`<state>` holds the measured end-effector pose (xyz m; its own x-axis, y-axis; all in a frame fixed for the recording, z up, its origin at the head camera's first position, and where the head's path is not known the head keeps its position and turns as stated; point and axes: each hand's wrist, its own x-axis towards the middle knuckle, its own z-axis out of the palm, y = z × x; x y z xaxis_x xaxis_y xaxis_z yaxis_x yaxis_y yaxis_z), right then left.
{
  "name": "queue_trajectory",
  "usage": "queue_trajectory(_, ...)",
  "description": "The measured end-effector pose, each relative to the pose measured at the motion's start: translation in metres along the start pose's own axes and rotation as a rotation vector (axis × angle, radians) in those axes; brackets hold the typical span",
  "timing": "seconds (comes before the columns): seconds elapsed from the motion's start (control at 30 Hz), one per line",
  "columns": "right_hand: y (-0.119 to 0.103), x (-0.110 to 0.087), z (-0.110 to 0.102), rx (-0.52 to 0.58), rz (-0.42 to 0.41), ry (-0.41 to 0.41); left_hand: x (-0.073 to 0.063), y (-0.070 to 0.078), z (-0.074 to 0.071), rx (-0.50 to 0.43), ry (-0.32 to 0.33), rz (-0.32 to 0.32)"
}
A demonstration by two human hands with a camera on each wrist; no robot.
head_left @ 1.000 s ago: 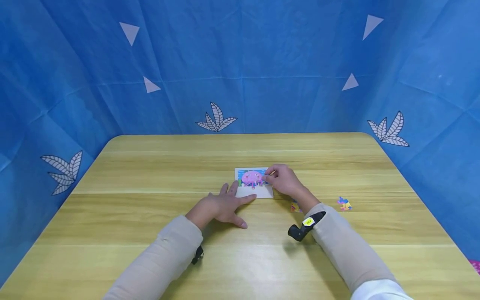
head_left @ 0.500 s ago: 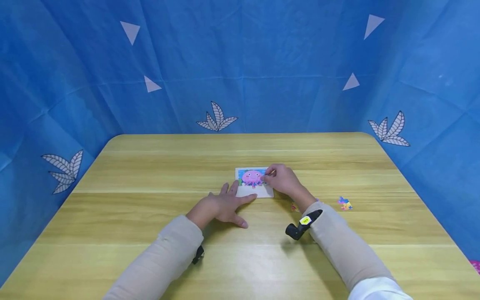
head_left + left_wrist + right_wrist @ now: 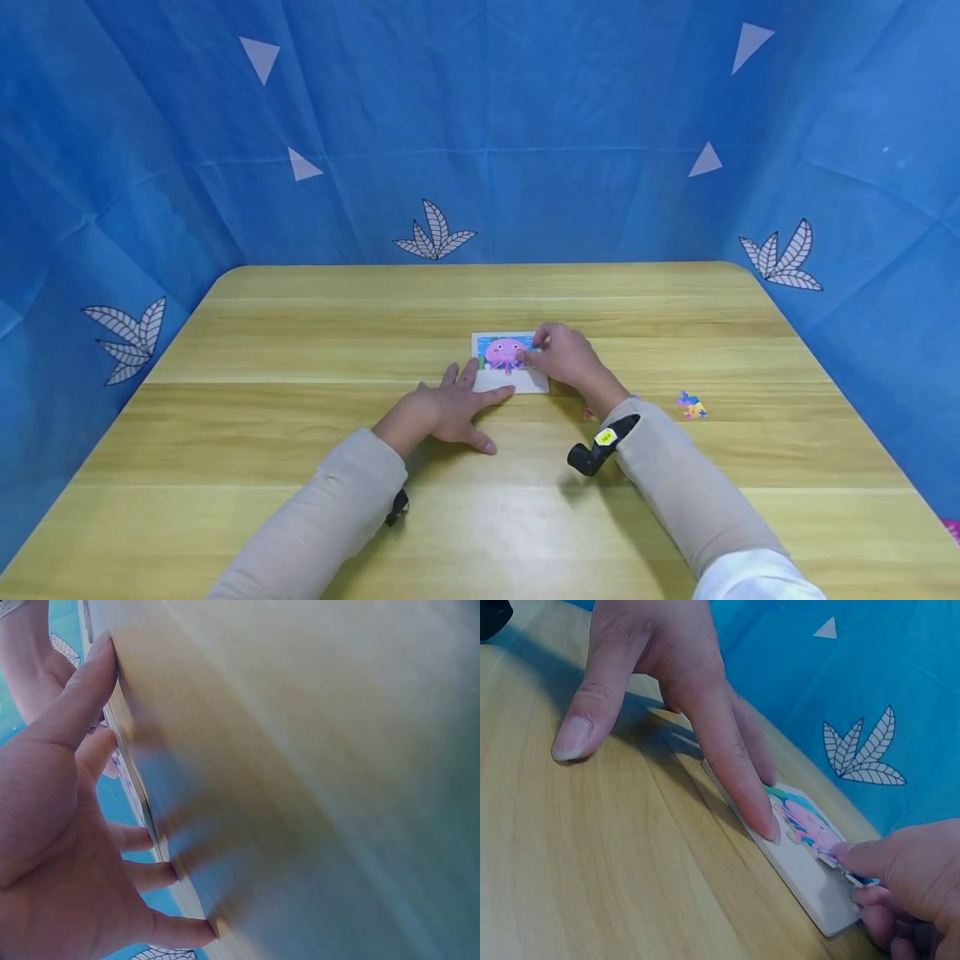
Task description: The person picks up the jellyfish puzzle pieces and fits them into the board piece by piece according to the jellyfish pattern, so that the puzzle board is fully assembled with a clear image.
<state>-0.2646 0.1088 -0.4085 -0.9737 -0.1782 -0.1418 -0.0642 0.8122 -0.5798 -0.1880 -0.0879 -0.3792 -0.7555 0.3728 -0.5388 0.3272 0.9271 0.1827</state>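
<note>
Touching the white board (image 3: pixel 527 383), the left hand (image 3: pixel 452 413) is spread out straight; at the board's right side, a puzzle piece (image 3: pixel 862 880) is pinched by the right hand (image 3: pixel 567 358).

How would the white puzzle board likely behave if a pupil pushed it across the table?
The white puzzle board would probably slide rather than roll or tip, as it lies flat on the table. Its straight edges suggest it is fairly stiff. Being thin, it may well be light.

The white puzzle board (image 3: pixel 819 894) lies flat, pink sea-creature picture (image 3: pixel 501 352) beyond its bare strip (image 3: pixel 519 380).
</note>
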Motion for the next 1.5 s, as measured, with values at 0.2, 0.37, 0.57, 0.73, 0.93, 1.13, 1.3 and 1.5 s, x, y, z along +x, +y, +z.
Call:
queue_trajectory(0.2, 0.0004, 0.0012, -0.0013, -0.021, 0.005, 0.007, 0.0020, -0.0007, 0.0013, -0.006, 0.001, -0.005)
queue_trajectory(0.37, 0.0011, 0.0008, -0.0006, -0.008, 0.023, 0.002, 0.0027, -0.0008, 0.0023, -0.005, -0.004, -0.001)
queue_trajectory(0.57, 0.0023, 0.0012, -0.0004, 0.011, 0.035, 0.017, 0.0027, -0.0004, 0.0012, -0.010, -0.002, 0.002)
queue_trajectory(0.73, 0.0048, 0.0017, -0.0003, 0.016, 0.043, 0.006, 0.0024, 0.0009, 0.0003, -0.005, -0.003, 0.009)
queue_trajectory(0.93, 0.0042, 0.0016, -0.0018, 0.025, 0.038, 0.015, 0.0021, 0.0014, -0.0015, -0.005, -0.003, 0.003)
queue_trajectory(1.13, 0.0046, 0.0015, -0.0016, -0.011, 0.009, 0.060, 0.0022, 0.0004, -0.0016, -0.009, 0.001, 0.012)
queue_trajectory(1.3, 0.0056, 0.0018, 0.0003, -0.021, -0.003, 0.073, 0.0019, 0.0002, -0.0018, -0.005, -0.001, 0.010)
queue_trajectory(1.5, 0.0056, 0.0013, 0.0026, -0.035, -0.005, 0.073, 0.0013, 0.0004, -0.0012, -0.001, -0.004, 0.006)
